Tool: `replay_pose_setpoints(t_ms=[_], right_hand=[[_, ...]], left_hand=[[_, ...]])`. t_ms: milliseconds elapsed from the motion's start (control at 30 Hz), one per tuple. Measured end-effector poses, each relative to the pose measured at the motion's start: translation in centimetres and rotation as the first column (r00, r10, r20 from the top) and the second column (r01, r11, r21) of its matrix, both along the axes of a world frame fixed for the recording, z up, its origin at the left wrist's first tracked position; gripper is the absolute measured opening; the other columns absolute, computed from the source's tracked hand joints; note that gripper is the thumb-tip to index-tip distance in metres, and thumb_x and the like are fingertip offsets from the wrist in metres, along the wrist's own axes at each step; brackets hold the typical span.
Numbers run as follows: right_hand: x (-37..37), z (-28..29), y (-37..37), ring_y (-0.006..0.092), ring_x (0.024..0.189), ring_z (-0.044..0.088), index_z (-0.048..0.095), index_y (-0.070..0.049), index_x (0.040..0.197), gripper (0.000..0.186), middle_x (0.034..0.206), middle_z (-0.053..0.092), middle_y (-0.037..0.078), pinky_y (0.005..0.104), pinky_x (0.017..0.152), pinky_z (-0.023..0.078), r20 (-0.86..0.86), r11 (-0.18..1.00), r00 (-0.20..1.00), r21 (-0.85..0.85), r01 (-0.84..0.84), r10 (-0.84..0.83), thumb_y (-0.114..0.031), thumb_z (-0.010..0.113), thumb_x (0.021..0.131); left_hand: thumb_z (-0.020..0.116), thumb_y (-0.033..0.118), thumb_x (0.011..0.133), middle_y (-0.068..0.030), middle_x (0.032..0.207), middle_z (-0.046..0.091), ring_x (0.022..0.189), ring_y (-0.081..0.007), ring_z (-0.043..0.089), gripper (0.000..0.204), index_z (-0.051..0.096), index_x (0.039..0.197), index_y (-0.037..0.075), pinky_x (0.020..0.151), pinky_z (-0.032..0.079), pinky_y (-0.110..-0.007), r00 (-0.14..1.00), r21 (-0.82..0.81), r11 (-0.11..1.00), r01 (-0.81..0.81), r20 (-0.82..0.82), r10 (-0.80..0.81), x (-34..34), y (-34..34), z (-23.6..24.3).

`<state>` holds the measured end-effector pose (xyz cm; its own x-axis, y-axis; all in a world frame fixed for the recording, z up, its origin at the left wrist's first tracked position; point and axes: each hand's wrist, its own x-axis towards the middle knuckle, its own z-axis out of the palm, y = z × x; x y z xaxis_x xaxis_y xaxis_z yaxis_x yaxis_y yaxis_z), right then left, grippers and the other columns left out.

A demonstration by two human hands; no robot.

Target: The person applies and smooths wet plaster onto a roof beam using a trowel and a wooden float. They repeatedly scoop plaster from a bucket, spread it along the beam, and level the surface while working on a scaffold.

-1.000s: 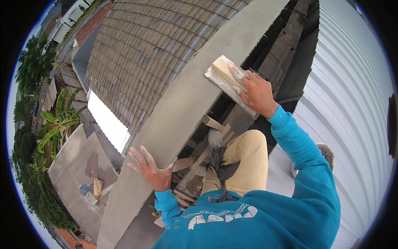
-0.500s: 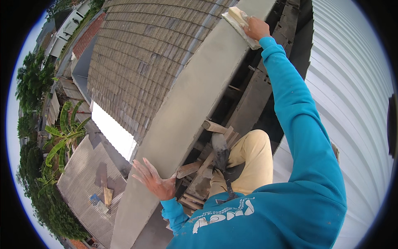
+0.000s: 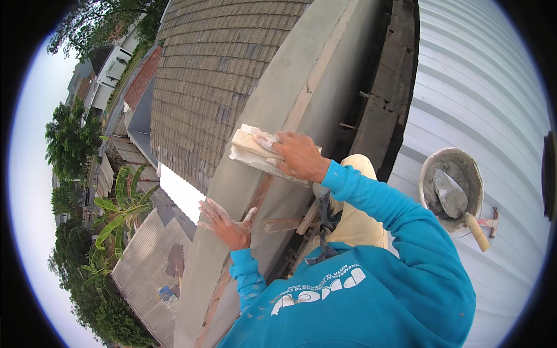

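My right hand [image 3: 299, 158] grips a plastering float [image 3: 248, 142], a whitish slab with a pale wooden handle, its fingers wrapped over the handle. The float lies across the top of a grey plastered ledge [image 3: 243, 124], over a brownish strip [image 3: 310, 78] that runs along the ledge. Nearer to me, my left hand [image 3: 230, 227] is open with its fingers spread against the same ledge, and it holds nothing. Pale plaster smears the fingers of both hands. The face of the float against the plaster is hidden.
On the white corrugated roof [image 3: 493, 110] at right stands a bucket [image 3: 422, 180] of grey mortar with a trowel [image 3: 450, 196] in it. A red-and-white tool [image 3: 494, 223] lies beside it. Wooden pieces [image 3: 281, 224] are below the ledge. A tiled roof [image 3: 220, 69] slopes away left.
My right hand has brought the float from the ledge's far end back toward me. My left hand stays open on the ledge. The view has shifted, and the mortar bucket now shows.
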<state>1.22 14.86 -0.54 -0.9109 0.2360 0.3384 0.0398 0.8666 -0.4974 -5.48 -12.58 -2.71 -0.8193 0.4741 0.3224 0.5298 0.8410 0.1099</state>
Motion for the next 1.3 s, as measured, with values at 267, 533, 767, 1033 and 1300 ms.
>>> replay_pose_setpoints(t_ms=[267,533,767,1033,1300], right_hand=[[-4.5,-2.8,20.3,0.0328,0.091,0.065,0.066,-0.008,0.109,0.035,0.1,0.062,0.014,0.0441,0.074,0.054,0.057,0.821,0.835,0.226,0.524,-0.548,-0.03,0.067,0.083],[-4.9,-3.1,7.4,0.0287,0.087,0.064,0.065,-0.007,0.115,0.035,0.098,0.06,0.012,0.0425,0.068,0.054,0.156,0.926,0.957,0.33,0.182,-0.244,-0.02,0.063,0.082],[-3.7,-2.4,5.7,0.0302,0.091,0.063,0.064,-0.006,0.116,0.039,0.098,0.06,0.013,0.0419,0.068,0.054,0.143,0.95,0.989,0.312,-0.002,-0.044,-0.024,0.065,0.082],[-15.8,-4.6,23.2,0.0326,0.095,0.064,0.068,-0.004,0.102,0.033,0.105,0.065,0.019,0.0453,0.079,0.053,0.059,0.836,0.928,0.458,0.302,-0.367,-0.032,0.065,0.084],[-2.6,-1.9,2.3,0.029,0.09,0.063,0.068,-0.006,0.108,0.036,0.098,0.059,0.013,0.0404,0.074,0.054,0.245,0.947,0.957,0.312,0.075,-0.156,-0.029,0.07,0.08]], left_hand=[[0.061,0.02,0.092,-0.0197,0.135,0.053,0.114,-0.0328,0.061,0.046,0.051,0.131,-0.002,0.101,0.044,-0.048,0.648,0.222,0.856,-0.466,0.744,0.16,9.8,-7.8,-3.6],[0.062,0.009,0.086,-0.0202,0.122,0.055,0.128,-0.0494,0.043,0.018,0.057,0.099,-0.003,0.108,0.036,-0.063,0.536,0.566,-0.088,-0.82,0.703,-0.468,6.4,-16.3,-12.3],[0.056,-0.003,0.075,-0.0275,0.137,0.041,0.134,-0.0508,0.033,0.049,0.045,0.123,-0.01,0.114,0.029,-0.061,0.525,0.366,-0.401,-0.84,0.735,-0.428,5.2,-13.7,-9.6],[0.054,-0.007,0.069,-0.0293,0.133,0.042,0.131,-0.0517,0.036,0.023,0.055,0.092,-0.011,0.113,0.03,-0.063,0.559,0.413,-0.378,-0.829,0.642,-0.525,4.8,-11.9,-8.5],[0.06,0.0,0.075,-0.0271,0.127,0.048,0.129,-0.0505,0.039,0.008,0.057,0.077,-0.007,0.112,0.03,-0.065,0.597,0.44,-0.413,-0.798,0.672,-0.439,5.5,-11.5,-8.2]])
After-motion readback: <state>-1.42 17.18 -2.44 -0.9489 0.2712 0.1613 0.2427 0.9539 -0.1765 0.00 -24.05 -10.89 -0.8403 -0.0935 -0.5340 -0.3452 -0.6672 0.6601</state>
